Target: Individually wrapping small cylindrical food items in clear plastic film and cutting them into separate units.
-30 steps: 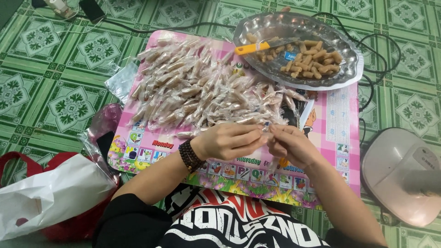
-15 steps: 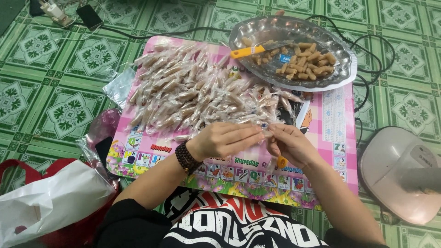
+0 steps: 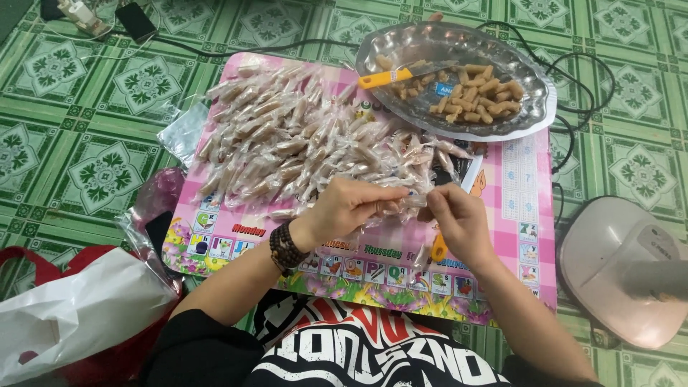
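Green patterned floor tiles carry a pink mat point(image 3: 523, 215). Nearest, left hand point(image 3: 344, 209) and right hand point(image 3: 453, 218) pinch one clear-wrapped candy point(image 3: 408, 202) between them. Beyond lies a heap of wrapped candies point(image 3: 301, 143), too many to count. Farthest, one silver tray point(image 3: 530, 107) holds unwrapped pieces point(image 3: 480, 93).

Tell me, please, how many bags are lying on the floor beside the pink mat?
2. A white plastic bag lies at lower left over a red bag, whose handles show. More may be hidden outside the view.
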